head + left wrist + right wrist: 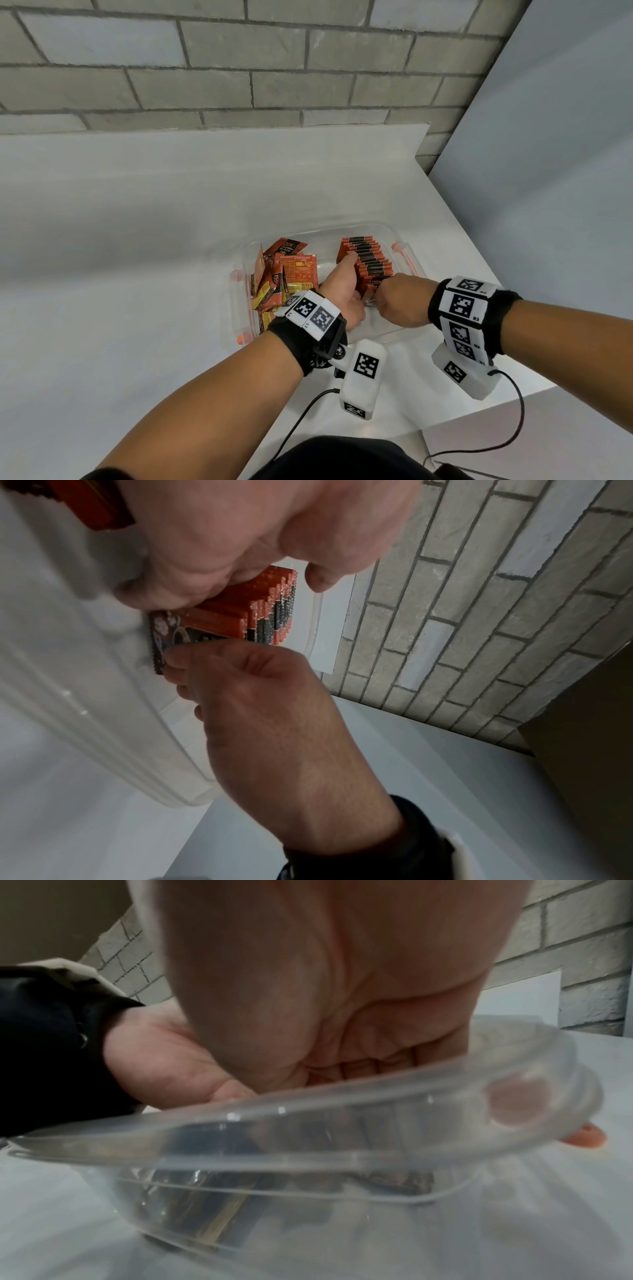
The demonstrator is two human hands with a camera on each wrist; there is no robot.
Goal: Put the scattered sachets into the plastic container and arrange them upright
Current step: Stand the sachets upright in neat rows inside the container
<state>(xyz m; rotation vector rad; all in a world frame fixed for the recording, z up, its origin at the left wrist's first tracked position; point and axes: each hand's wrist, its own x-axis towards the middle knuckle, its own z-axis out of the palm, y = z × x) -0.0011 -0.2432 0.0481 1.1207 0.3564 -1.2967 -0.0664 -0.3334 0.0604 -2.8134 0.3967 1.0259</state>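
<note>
Container: a clear plastic container (363, 229) with orange side latches (406, 255) is seen on the white countertop (137, 212), near its right edge and in front of a grey brick wall (239, 61).
Upright row: a row of red-and-black sachets (371, 260) is stood on edge in the right half of the container, packed face to face from the far wall toward the near wall.
Loose pile: a heap of red and yellow sachets (284, 277) is left lying flat and tilted in the left half of the container, not yet stood up.
Left hand: the left hand (342, 291) is laid against the left side of the upright row, its thumb stretched along the sachet tops; in the left wrist view its palm (219, 539) is pressed on the row, and the curl of its fingers cannot be told.
Right hand: the right hand (400, 301) is lowered at the near end of the row; in the left wrist view its fingertips (178, 658) are curled onto the front sachet (167, 631), which is pinched at its lower edge.
Right wrist view: the near rim of the container (342, 1104) is seen blurred, with dark sachet edges showing through the wall.
Wrist gear: marker-covered bands (462, 305) and cabled camera units are worn on both wrists.
</note>
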